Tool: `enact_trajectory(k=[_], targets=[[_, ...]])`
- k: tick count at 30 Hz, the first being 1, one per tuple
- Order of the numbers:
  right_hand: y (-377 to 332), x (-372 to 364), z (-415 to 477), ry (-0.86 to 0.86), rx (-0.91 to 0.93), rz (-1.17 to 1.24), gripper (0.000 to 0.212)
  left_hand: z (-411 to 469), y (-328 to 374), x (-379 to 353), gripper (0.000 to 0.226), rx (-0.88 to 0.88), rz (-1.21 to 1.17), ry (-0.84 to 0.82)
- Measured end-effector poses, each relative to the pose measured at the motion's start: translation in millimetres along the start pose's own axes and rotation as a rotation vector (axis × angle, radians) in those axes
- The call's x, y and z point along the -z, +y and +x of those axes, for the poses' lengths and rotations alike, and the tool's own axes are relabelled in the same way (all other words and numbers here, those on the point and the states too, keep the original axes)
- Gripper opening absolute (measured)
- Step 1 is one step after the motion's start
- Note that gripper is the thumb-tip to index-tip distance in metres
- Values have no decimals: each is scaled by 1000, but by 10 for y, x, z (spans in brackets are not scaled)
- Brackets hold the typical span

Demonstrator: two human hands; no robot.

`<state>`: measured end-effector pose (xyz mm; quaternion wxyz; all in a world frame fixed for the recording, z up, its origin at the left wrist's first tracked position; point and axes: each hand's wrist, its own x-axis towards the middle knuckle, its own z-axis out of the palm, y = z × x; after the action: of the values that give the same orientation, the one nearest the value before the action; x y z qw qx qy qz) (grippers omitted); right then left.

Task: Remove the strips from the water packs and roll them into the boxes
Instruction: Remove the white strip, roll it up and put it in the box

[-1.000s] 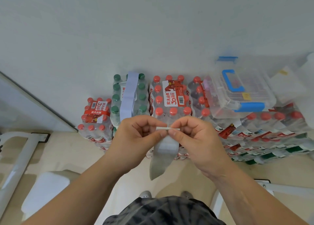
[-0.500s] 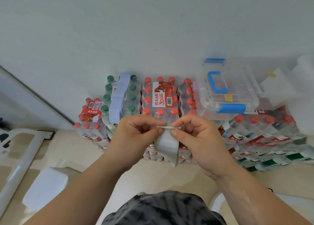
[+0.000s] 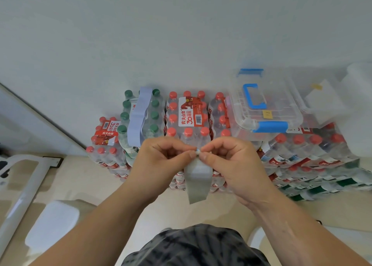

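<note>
A pale translucent strip (image 3: 197, 181) hangs in front of the water packs. My left hand (image 3: 161, 161) and my right hand (image 3: 229, 161) pinch its top end between thumbs and forefingers, fingertips almost touching; that end is bunched small. The loose tail dangles below my hands. Behind them stands a red-capped water pack (image 3: 188, 115). To its left is a green-capped pack (image 3: 124, 117) with a light blue strip (image 3: 140, 115) still across its top. A clear plastic box with blue handle and latches (image 3: 263, 106) sits on packs at the right.
More shrink-wrapped red-capped packs lie stacked at the right (image 3: 306, 153) and a lower pack at the left (image 3: 104, 139), all against a white wall. A white frame (image 3: 24, 183) stands on the beige floor at the left. White containers (image 3: 330, 104) sit behind the clear box.
My hands have drawn closer together and the strip's top end is now narrower between my fingertips. The hanging tail has shifted slightly. The view has moved a little to the right.
</note>
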<state>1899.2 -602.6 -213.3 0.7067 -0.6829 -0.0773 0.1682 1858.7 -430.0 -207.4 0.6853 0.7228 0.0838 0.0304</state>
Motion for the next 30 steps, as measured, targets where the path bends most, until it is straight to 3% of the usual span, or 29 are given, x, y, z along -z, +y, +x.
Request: enact_trajectory(k=[7,17,30], targets=[[-31,-26,-1,-6,-16,-11,10,16,-14,29,8,12,16,20],[-47,-89,35,24,-31,-46,26,15,37,68,18,70,60,-13],[-57,-96,25,-11,21,-53,16,9,73,89,21,-25,75,-7]])
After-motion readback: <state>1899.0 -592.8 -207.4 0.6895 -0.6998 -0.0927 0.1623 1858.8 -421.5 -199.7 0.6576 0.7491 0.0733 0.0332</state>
